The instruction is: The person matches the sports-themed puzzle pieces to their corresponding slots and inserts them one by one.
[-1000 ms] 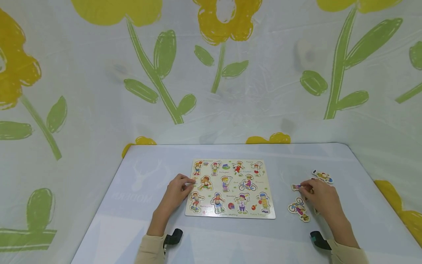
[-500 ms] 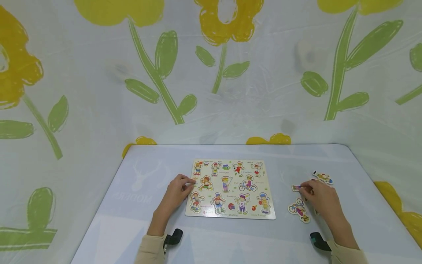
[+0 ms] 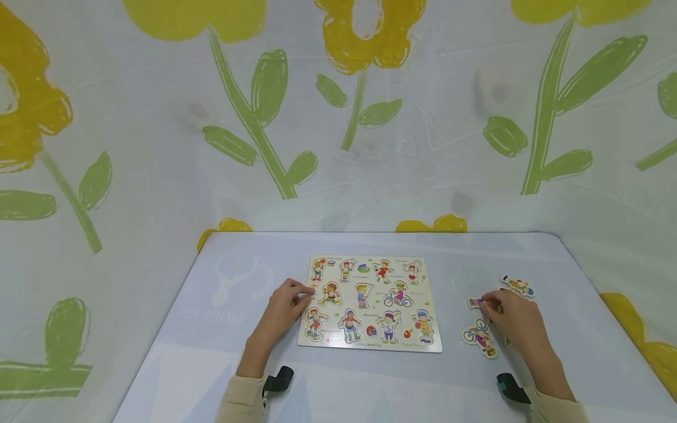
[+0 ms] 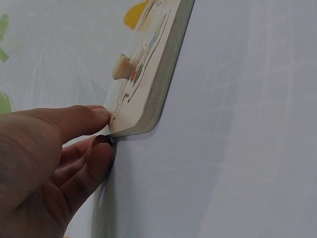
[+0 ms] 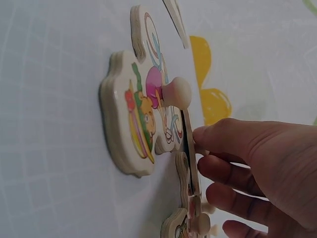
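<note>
A wooden puzzle board (image 3: 375,320) printed with children playing sports lies on the table. At its left edge my left hand (image 3: 287,304) pinches the board, thumb on top and fingertips against the side, as the left wrist view shows. To the right of the board, my right hand (image 3: 513,314) pinches a puzzle piece (image 3: 474,302) with a purple part showing; most of it is hidden under the fingers. Just in front lies a bicycle puzzle piece (image 5: 130,116) with a round wooden knob (image 5: 177,93), apart from my fingers.
Another loose puzzle piece (image 3: 518,285) lies behind my right hand. More pieces with knobs (image 5: 200,224) sit partly under that hand. The white table (image 3: 370,388) ends at a back edge before a flower-printed curtain (image 3: 423,147), which also stands at both sides.
</note>
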`<state>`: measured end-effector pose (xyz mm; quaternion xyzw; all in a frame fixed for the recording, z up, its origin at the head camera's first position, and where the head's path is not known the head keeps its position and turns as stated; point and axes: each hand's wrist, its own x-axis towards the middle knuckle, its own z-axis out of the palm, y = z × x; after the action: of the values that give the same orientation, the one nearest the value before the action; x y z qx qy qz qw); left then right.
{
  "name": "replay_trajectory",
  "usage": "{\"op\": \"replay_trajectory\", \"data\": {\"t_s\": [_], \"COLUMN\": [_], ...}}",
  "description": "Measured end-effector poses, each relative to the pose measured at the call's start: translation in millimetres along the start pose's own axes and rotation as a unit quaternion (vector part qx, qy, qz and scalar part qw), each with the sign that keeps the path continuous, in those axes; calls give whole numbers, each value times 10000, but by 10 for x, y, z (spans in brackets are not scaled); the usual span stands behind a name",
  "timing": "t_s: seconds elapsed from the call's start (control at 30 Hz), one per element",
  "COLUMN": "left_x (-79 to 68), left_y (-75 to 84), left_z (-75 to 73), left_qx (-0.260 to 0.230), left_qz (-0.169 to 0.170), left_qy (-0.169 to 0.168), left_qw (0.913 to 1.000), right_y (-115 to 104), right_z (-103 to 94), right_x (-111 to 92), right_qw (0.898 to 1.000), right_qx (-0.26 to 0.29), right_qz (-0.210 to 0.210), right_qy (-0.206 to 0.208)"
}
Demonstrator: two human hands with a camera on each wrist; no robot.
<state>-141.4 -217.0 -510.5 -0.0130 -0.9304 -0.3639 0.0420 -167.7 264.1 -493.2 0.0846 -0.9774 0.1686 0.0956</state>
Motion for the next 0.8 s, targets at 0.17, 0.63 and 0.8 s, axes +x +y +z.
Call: {"op": "replay_trajectory", "data": {"t_s": [0.17,0.63,0.8], "left_x": [-3,1,7], "left_y": [11,-9,-11], "left_z": [-10,-16,-3], "left_qx": [-3,7,102], "left_qz": [-3,63,178], "left_qy": [-15,-21,43], "left_qw": [10000,10000,9998], "right_y": [-21,-340,-480], "right_z": [7,68,120], "right_x": [9,128,175], "right_qw": [9999,9996,9990], "right_qx": [-19,79,142], "right_qz": [73,-166,-380], "right_qy": [-119,-202,-183]}}
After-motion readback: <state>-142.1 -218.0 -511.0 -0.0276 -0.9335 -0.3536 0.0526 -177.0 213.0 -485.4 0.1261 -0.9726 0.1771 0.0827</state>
